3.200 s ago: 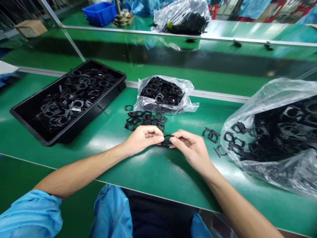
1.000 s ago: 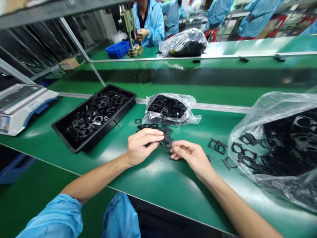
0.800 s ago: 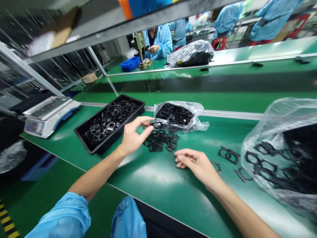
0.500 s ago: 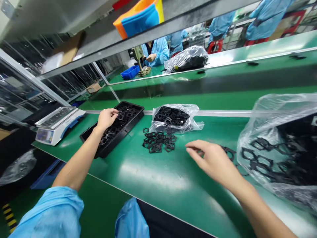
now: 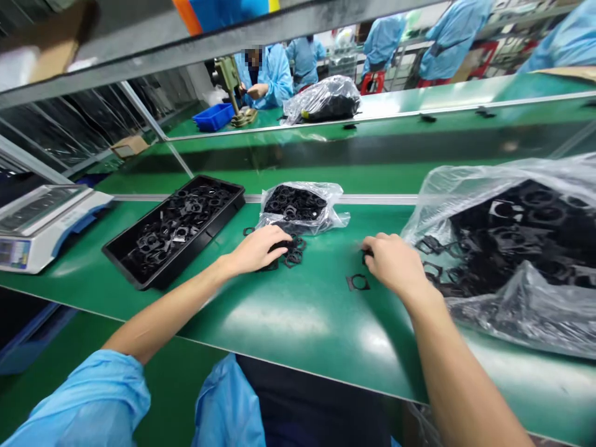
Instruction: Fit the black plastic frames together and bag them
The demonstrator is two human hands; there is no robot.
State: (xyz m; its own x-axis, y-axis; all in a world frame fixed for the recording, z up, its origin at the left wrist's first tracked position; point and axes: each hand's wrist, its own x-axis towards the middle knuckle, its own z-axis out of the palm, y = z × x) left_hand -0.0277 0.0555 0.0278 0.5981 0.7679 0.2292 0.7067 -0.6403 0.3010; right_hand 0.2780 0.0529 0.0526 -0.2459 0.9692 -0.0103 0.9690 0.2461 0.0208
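Observation:
My left hand [image 5: 261, 248] reaches over a loose pile of flat black ring-shaped parts [image 5: 294, 253], its thumb and fingers apart at the pile's edge. Farther right, my right hand [image 5: 395, 264] has its fingers curled down around a black part [image 5: 366, 254], mostly hidden by them. Just below those fingers a single square black frame [image 5: 358, 283] with a round hole lies flat on the green table [image 5: 298, 316]. Beside my right hand, a large clear plastic bag [image 5: 526, 298] lies open with many similar black parts [image 5: 521, 230] inside and spilling from its mouth.
A black tray [image 5: 172, 273] full of black parts stands at the left, next to a white scale [image 5: 51, 217]. Behind the pile is a smaller clear bag [image 5: 333, 214] of parts. A metal shelf [image 5: 139, 65] hangs overhead. Across the bench a person in blue [image 5: 274, 74] sits at a press.
My left hand has moved right from the black tray to the pile. My right hand has closed on a black part, and a single frame now lies below it. The view has shifted right.

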